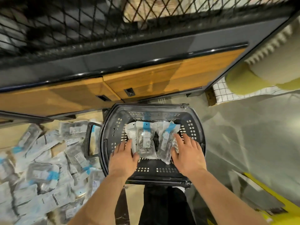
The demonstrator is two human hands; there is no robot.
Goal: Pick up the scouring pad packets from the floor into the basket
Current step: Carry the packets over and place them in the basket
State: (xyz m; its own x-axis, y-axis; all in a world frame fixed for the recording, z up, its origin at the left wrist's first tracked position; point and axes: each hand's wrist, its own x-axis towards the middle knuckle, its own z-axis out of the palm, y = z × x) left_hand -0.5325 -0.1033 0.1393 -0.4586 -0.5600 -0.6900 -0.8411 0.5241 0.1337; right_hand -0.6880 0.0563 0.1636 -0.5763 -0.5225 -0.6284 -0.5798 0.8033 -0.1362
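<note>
While both forearms reach forward from six o'clock, the left hand (123,157) lies palm down, fingers spread, over the basket (194,127), its fingertips touching the near edge of the left packets (142,140); the right hand (188,154) is likewise flat and splayed, its fingers resting on the right packet (167,140); neither hand is closed round anything, both pressing or steadying rather than gripping. Inside the basket the packets lie side by side on the perforated floor, blue tabs toward twelve o'clock, filling the middle and leaving bare mesh at six o'clock under the wrists and a narrow strip along each side wall. One handle (90,140) is folded out at nine o'clock, lying over the heap. The heap (45,168) of loose packets covers the floor from eight to ten o'clock, crowding right up to the basket's left wall. A cabinet (146,78) with wooden doors runs across at twelve o'clock, just beyond the far rim, so room there is tight. From two to four o'clock the floor (243,135) is open; a yellow strip (279,202) crosses at five o'clock.
</note>
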